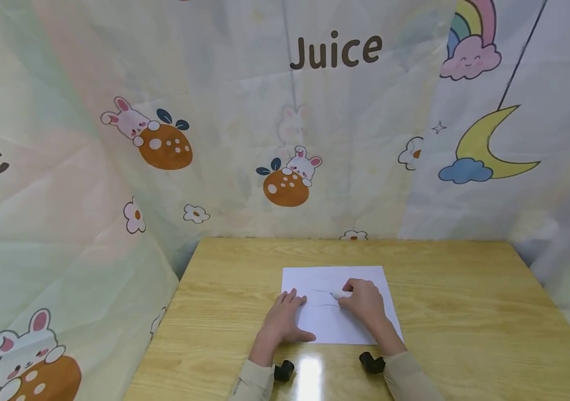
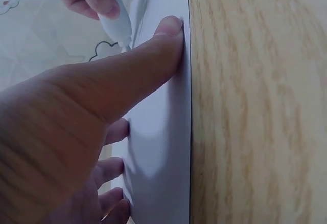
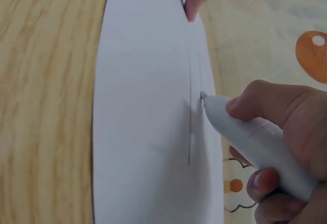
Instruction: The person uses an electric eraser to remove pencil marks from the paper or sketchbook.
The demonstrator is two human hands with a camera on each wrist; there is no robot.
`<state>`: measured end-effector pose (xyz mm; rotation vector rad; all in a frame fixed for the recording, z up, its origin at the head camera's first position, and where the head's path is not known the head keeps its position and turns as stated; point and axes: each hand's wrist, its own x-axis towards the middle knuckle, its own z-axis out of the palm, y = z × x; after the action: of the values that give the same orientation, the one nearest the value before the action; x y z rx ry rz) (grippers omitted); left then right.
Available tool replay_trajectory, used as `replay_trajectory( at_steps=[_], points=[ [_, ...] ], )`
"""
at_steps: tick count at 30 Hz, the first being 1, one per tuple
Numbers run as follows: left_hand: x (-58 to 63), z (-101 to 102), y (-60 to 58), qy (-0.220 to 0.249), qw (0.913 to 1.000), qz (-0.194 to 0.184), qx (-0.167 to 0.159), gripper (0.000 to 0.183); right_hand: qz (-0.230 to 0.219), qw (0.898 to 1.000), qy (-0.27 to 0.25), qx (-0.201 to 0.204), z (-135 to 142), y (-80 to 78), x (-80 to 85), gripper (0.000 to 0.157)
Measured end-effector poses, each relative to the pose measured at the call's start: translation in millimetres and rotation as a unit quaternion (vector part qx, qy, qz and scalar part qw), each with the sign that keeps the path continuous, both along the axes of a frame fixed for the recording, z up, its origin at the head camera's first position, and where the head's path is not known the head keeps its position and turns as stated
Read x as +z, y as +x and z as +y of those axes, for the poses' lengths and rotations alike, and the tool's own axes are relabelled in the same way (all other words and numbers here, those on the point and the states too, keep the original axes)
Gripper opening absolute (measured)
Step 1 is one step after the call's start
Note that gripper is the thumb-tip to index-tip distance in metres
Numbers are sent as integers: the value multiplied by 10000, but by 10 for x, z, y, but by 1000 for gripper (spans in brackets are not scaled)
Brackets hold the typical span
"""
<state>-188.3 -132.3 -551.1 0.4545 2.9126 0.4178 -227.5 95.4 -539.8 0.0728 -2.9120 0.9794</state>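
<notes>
A white sheet of paper (image 1: 325, 328) lies on the wooden table, with two thin dark lines (image 3: 190, 127) running across it. My right hand (image 1: 367, 303) grips a thick white pen-shaped tool (image 3: 263, 142) between thumb and fingers. The tool's narrow grey tip (image 3: 203, 96) is right at the paper, along the farther line. With fingers spread, my left hand (image 1: 281, 320) rests on the left part of the sheet. Its thumb (image 2: 153, 45) lies along the sheet's near edge, while its other fingertips (image 2: 118, 132) touch the paper farther in.
The wooden table (image 1: 225, 312) extends around the sheet on all sides. Behind it and at both sides hangs a printed cloth (image 1: 235, 100) with rabbits and flowers. Black wrist-worn pieces (image 1: 284, 371) sit by both sleeves, near the front of the table.
</notes>
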Motion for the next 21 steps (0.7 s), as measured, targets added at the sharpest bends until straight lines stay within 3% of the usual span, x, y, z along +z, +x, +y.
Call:
replay_trajectory(
  at_steps=[17, 21],
  points=[
    [28, 14, -4, -64, 10000, 53, -55, 95, -152, 9990, 42, 421, 119, -112, 41, 17],
    [31, 0, -13, -38, 10000, -18, -53, 95, -347, 9987, 167, 321, 119, -126, 55, 17]
  ],
)
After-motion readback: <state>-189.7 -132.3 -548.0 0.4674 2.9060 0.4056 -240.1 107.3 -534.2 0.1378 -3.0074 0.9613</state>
